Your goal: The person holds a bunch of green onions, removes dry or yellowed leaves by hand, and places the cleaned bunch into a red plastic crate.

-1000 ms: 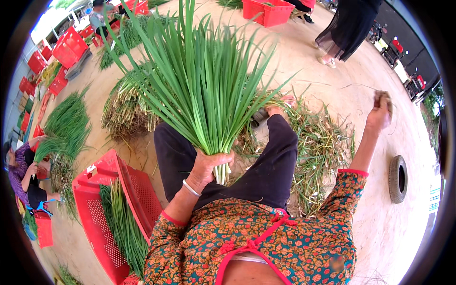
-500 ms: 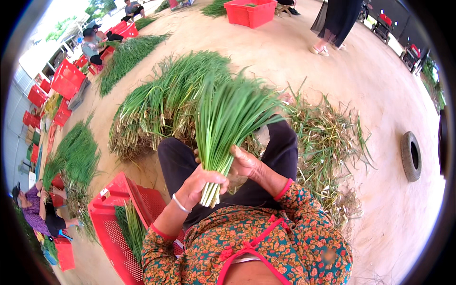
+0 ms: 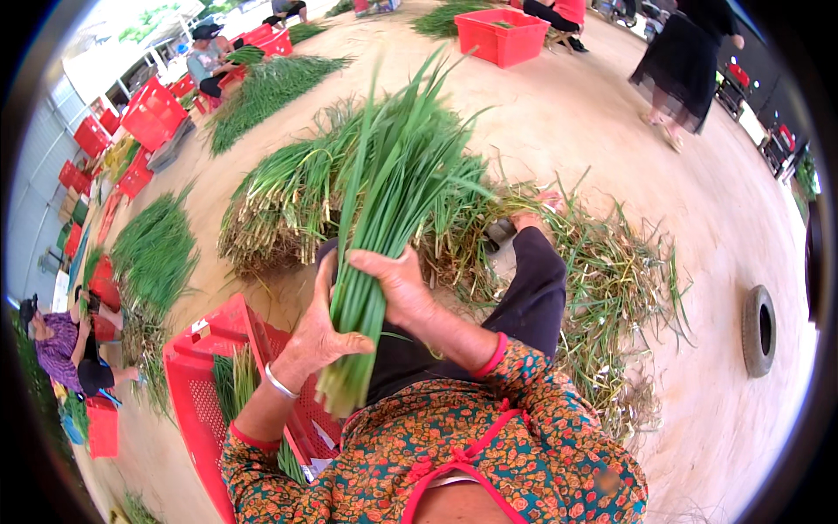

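Note:
Both hands hold a bunch of long green chives (image 3: 384, 218) upright over my lap, leaves fanning up and away, cut ends pointing down toward me and smeared by motion. My left hand (image 3: 319, 336), with a silver bangle at the wrist, is wrapped round the lower stalks from the left, thumb across the front. My right hand (image 3: 397, 284) grips higher up from the right, its thumb over the leaves; its other fingers are partly hidden. Just beyond the bunch lies a large heap of untrimmed chives (image 3: 284, 196) with brownish root ends.
A red perforated crate (image 3: 201, 375) with chives inside stands by my left arm. Withered leaves (image 3: 611, 297) litter the ground on the right, near an old tyre (image 3: 759, 332). People sit among further heaps and red crates (image 3: 499, 37); a person in a black skirt (image 3: 685, 65) stands far right.
My right hand has moved from the bunch's right side to higher across its front. My left hand's grip has loosened and shifted left. The bunch has slid lower, its white ends now blurred.

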`<state>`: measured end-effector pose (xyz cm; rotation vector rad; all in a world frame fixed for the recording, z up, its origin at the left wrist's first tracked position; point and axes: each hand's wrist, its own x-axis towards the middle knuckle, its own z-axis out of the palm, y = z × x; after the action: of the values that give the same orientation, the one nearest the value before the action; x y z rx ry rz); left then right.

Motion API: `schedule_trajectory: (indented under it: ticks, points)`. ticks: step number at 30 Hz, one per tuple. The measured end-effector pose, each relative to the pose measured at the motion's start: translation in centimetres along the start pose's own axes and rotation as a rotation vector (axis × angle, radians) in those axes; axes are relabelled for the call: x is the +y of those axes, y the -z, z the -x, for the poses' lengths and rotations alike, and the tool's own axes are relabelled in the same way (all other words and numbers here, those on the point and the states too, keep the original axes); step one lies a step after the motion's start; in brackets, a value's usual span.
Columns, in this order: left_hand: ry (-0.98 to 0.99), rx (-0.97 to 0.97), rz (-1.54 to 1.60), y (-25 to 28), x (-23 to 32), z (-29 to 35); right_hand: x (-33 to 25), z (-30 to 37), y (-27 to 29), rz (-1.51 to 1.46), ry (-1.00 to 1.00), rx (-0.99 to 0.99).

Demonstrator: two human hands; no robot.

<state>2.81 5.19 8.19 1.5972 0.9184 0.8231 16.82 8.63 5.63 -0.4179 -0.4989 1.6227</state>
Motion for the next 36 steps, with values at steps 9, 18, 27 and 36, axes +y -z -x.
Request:
schedule_trajectory:
  ticks: [9,18,27,36]
  points:
    - [0.324,0.08,-0.202,3.1,-1.6,5.0,3.1,1.3,-1.0,0.167,-0.029,-0.032]
    - [0.536,0.264,0.179,0.2,-7.0,11.8,-5.2,-2.9,7.2,0.808,0.424,0.171]
    - [0.478,0.166,0.148,0.8,-6.9,10.7,-3.1,3.2,3.2,0.897,0.3,-0.139]
    - [0.424,0.259,0.135,-0.9,-6.7,10.4,-1.7,3.1,2.1,1.249,0.428,-0.245]
